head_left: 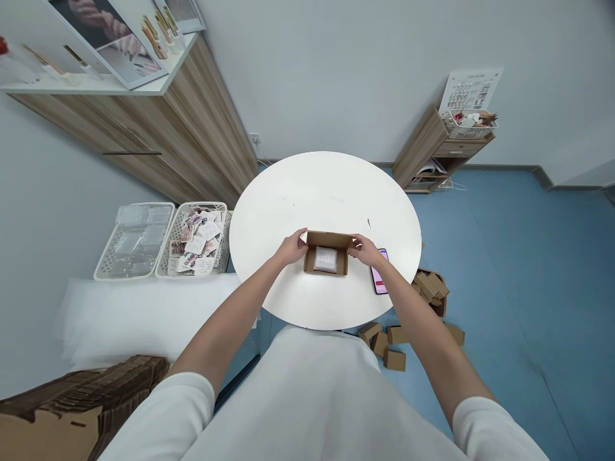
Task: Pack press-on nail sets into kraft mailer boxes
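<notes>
A small brown cardboard box stands on the round white table with its top open. Inside it lies a white, square wrapped packet. My left hand grips the box at its upper left corner, thumb and fingers closed on the edge. At the upper right corner my right hand pinches the cardboard the same way. A phone with a lit pink screen lies beside the box, partly covered by my right forearm.
White baskets with printed cards and clear plastic cases stand left, near a white sheet roll. Flattened cardboard is stacked lower left. Small closed boxes lie on the floor at right. A wooden cabinet stands behind left.
</notes>
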Demonstrator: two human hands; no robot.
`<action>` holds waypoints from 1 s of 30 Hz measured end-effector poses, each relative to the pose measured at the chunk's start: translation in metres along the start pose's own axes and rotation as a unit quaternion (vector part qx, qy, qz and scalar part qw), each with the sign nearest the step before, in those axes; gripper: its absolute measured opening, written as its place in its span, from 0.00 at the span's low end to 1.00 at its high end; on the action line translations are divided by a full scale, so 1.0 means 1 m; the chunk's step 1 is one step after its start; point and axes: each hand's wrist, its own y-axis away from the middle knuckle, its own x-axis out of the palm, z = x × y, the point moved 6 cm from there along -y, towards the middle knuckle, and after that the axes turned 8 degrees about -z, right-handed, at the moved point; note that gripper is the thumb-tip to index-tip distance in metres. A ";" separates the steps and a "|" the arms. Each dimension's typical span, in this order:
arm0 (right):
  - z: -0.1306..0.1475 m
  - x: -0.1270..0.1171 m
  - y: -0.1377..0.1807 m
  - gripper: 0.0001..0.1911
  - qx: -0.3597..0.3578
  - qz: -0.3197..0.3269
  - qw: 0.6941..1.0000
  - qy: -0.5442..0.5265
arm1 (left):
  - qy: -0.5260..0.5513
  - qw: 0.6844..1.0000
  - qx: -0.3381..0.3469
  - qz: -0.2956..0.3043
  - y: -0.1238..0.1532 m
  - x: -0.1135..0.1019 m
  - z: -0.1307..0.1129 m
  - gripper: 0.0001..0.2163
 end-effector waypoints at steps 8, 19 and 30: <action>-0.016 0.012 0.023 0.27 0.016 0.037 0.998 0.042 | 0.004 0.996 0.041 0.073 0.018 0.012 0.012 0.25; -0.039 0.028 0.058 0.39 0.022 0.092 0.994 0.052 | 0.169 0.969 -0.107 0.147 0.042 0.023 0.028 0.21; -0.049 0.041 0.072 0.21 0.142 -0.072 0.987 -0.030 | 0.027 0.984 -0.173 0.029 0.060 0.041 0.042 0.19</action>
